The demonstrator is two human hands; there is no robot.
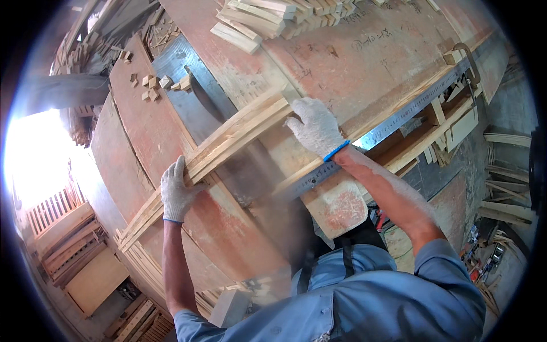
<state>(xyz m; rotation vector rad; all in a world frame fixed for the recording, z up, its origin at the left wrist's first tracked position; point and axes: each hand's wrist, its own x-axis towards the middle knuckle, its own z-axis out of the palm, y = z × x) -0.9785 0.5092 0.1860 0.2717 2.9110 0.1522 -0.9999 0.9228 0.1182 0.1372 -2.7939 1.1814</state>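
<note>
A bundle of long pale wooden strips (239,137) lies slantwise across the worktable, from lower left to upper middle. My left hand (179,190), in a white knitted glove, is closed around the near side of the bundle, thumb spread along it. At the strips' far right end is my right hand (317,126), in a white glove with a blue cuff. Its fingers are stretched out and touch the strip ends, with the thumb apart. Beyond the bundle, a curved dark blade-like piece (204,98) stands up from a steel plate (179,62) set into the table.
A long steel ruler (393,121) runs along a wooden rail on the right, with a C-clamp (470,61) at its far end. Small wood offcuts (151,85) lie by the steel plate. Cut wood pieces (250,23) are piled at the back. Stacked lumber (71,245) stands at left.
</note>
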